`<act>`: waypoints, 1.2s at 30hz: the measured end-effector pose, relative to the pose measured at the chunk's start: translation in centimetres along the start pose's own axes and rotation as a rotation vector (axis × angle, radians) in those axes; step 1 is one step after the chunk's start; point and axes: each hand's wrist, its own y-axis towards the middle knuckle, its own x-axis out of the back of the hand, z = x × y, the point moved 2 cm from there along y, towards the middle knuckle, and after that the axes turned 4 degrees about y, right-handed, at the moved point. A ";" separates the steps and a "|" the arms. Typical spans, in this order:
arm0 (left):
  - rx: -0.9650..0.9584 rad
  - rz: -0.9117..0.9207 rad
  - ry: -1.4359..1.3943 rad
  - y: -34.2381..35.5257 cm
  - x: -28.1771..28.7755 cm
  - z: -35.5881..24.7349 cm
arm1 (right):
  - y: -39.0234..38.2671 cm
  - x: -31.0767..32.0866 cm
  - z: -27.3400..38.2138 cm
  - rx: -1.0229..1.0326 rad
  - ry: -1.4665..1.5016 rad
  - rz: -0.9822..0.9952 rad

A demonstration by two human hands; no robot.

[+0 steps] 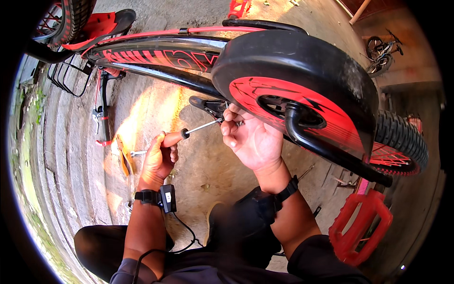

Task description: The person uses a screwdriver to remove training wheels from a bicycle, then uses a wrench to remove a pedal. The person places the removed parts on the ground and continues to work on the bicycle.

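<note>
My left hand (pixel 158 163) is closed around the handle of a screwdriver (pixel 203 127), an orange-brown grip with a black collar and a thin metal shaft. The shaft points up to the right, its tip at dark metal parts below the black tube of an upturned bicycle frame (pixel 184 81). Right at that tip, my right hand (pixel 257 142) has its palm up and fingers curled together; what they pinch is hidden. Above the right hand is the black and red chain guard (pixel 302 61), with a black crank arm (pixel 326 154) across it. A black saddle-like part (pixel 204 103) lies behind the screwdriver tip.
A red pedal (pixel 357 227) sticks out at lower right, near my right forearm. Orange-handled pliers (pixel 124 158) and a wrench (pixel 138 153) lie left of my left hand. Handlebar (pixel 104 116) rests at the left, by the steps (pixel 71 165). More bicycles (pixel 380 54) stand far right.
</note>
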 end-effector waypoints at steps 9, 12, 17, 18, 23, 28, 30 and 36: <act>0.134 -0.017 0.004 -3.9 -0.5 -0.7 | -3.4 -1.3 -3.0 -0.112 0.151 -0.139; 0.216 -0.019 0.062 -6.4 -1.7 -0.8 | -5.1 -1.3 -3.7 -0.161 0.148 -0.221; 0.377 0.049 0.333 -14.0 -4.1 -1.2 | -9.9 -0.6 -8.4 -0.246 -0.091 -0.421; 0.420 0.088 0.400 -15.9 -4.9 -1.0 | -11.9 -0.5 -9.2 -0.259 -0.048 -0.456; 0.754 0.212 0.620 -25.6 -10.3 -2.5 | -19.3 -5.2 -10.1 -0.342 -0.251 -0.517; 0.970 0.340 0.939 -34.5 -17.6 -2.5 | -29.4 -13.1 -6.5 -0.431 -0.509 -0.628; 0.991 0.385 0.997 -37.1 -20.3 -2.1 | -33.5 -16.3 -5.2 -0.354 -0.483 -0.671; 0.688 0.667 1.577 -39.4 -28.1 1.1 | -39.8 -19.6 -0.5 -0.278 -0.325 -0.866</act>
